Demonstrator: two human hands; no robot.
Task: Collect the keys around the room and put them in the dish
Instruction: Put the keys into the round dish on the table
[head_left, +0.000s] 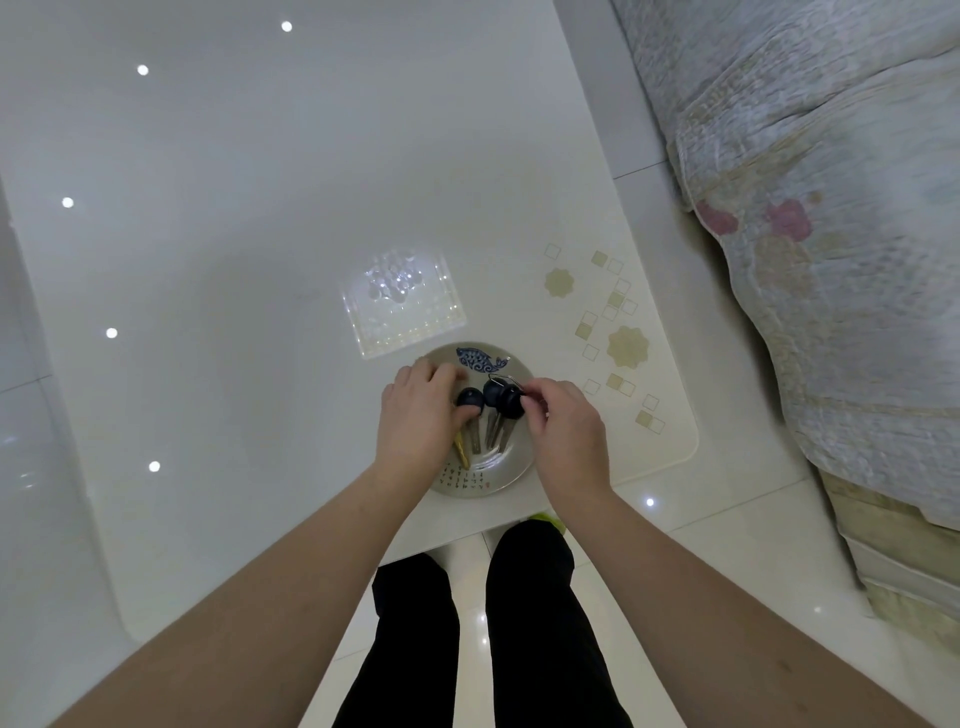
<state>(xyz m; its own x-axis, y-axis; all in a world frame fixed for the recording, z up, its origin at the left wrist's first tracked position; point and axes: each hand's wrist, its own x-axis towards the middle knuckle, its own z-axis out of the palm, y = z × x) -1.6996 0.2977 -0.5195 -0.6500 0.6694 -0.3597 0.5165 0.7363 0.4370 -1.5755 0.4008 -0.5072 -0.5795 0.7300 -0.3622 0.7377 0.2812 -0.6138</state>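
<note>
A round pale dish (511, 470) with a blue fish drawing and small writing sits near the front edge of the white table. My left hand (415, 415) rests over the dish's left side, its fingers on a black-headed key (470, 402); a brass key (461, 453) pokes out from under it. My right hand (563, 426) pinches the wire ring of a bunch of black-headed keys (503, 402), whose silver blades lie in the dish.
The glossy white table (260, 260) mirrors ceiling lights and a square lamp. Beige flower and square patterns mark its right corner. A quilted floral bedspread (831, 234) fills the right side. My legs in black trousers (530, 623) stand on a tiled floor.
</note>
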